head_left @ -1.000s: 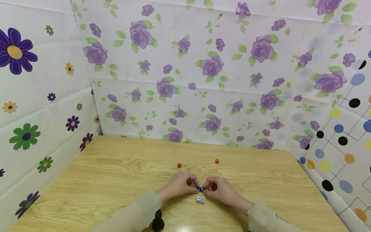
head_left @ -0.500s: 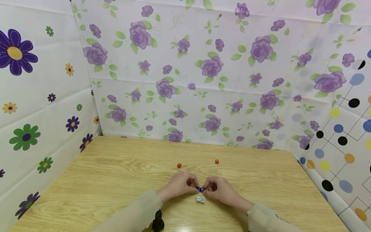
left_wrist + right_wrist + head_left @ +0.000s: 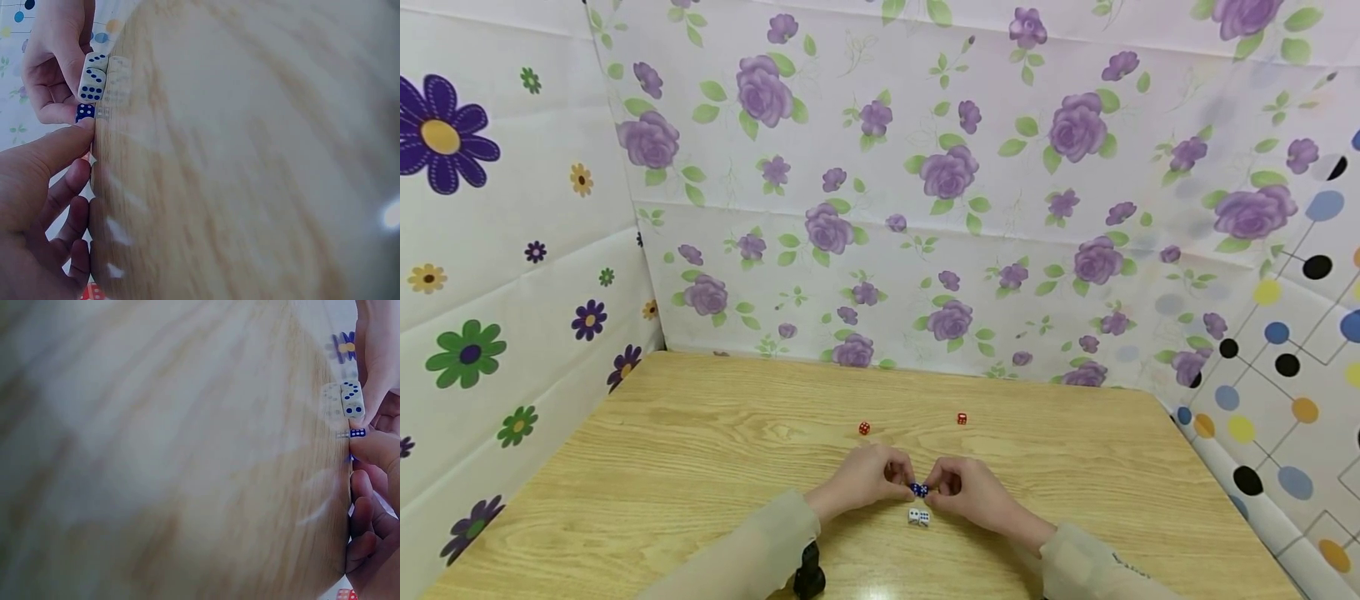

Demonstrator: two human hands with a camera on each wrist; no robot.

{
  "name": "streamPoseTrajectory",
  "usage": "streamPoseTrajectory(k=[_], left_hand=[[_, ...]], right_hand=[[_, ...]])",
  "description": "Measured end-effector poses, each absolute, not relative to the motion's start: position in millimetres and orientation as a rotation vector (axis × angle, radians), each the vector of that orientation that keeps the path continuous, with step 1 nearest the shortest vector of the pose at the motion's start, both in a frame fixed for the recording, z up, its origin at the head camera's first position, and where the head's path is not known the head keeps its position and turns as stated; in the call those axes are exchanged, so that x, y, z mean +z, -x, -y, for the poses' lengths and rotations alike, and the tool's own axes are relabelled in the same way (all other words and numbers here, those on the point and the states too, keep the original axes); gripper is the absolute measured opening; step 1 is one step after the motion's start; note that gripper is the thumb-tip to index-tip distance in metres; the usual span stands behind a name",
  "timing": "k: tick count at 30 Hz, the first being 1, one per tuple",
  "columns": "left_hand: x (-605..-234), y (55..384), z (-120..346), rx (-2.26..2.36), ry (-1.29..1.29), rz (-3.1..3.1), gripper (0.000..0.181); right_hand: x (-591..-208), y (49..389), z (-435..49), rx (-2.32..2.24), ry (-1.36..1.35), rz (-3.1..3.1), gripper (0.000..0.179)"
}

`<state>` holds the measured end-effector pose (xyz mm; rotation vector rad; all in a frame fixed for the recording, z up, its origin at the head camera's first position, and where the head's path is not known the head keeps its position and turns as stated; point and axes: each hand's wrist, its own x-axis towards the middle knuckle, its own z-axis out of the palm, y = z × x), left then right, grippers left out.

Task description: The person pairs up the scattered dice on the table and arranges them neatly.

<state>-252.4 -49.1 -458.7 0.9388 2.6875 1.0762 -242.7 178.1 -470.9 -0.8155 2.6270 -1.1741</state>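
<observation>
Two blue dice (image 3: pixel 919 490) sit side by side on the table, between my hands. My left hand (image 3: pixel 867 476) pinches the left one between thumb and finger. From the other side, my right hand (image 3: pixel 976 493) pinches the right one the same way. Fingertips cover much of both; one blue die (image 3: pixel 85 111) shows in the left wrist view and another blue die face (image 3: pixel 357 433) in the right wrist view. Just nearer to me, two white dice (image 3: pixel 918 517) with blue pips lie next to each other, touched by neither hand.
Beyond my hands lie two red dice set apart, a left red die (image 3: pixel 864 428) and a right red die (image 3: pixel 962 418). The wooden table (image 3: pixel 737 417) ends at a flowered cloth (image 3: pixel 895 275) at the back. A small black object (image 3: pixel 808 573) shows by my left sleeve.
</observation>
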Motion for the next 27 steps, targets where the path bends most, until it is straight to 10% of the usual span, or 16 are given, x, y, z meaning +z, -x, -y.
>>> streamPoseTrajectory(k=[27], left_hand=[[-457.7, 253.6, 50.3, 1.077, -0.936, -2.640, 0.010]], right_hand=[[-437.8, 278.6, -197.6, -0.967, 0.989, -2.721, 0.024]])
